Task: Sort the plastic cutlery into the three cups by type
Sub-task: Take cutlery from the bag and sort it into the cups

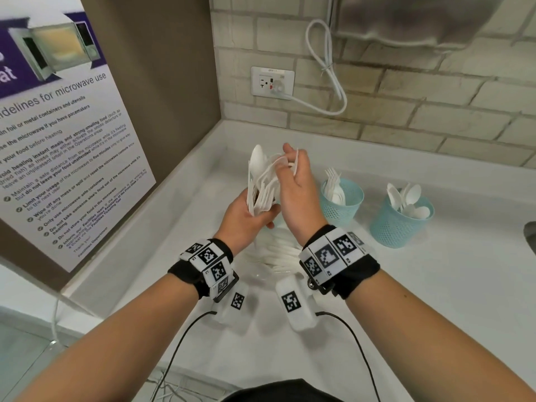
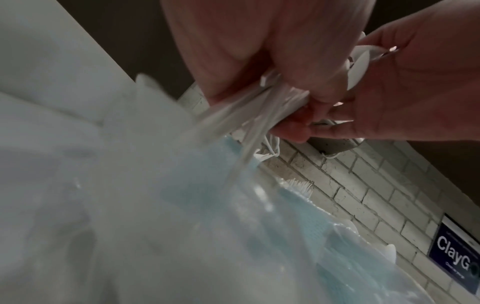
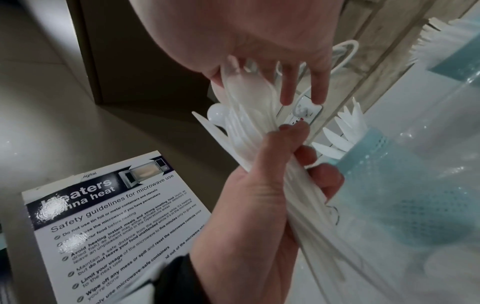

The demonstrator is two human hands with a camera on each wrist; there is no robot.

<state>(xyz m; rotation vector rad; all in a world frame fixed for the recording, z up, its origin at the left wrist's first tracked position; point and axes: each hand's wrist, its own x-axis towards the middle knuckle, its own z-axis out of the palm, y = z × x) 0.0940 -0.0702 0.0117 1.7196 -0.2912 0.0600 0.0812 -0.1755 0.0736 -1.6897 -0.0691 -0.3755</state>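
Note:
My left hand grips a fanned bunch of white plastic cutlery by the handles, held upright above the counter. The right hand reaches over the bunch's top and pinches a spoon between thumb and fingers, the two outer fingers straight. One blue mesh cup holds forks and another holds spoons. A third blue cup with knives shows only in the right wrist view, right behind the left hand.
A clear plastic wrap with more white cutlery lies on the white counter under my wrists. A brick wall with an outlet and white cord runs behind. A microwave poster covers the left panel. A sink edge shows at far right.

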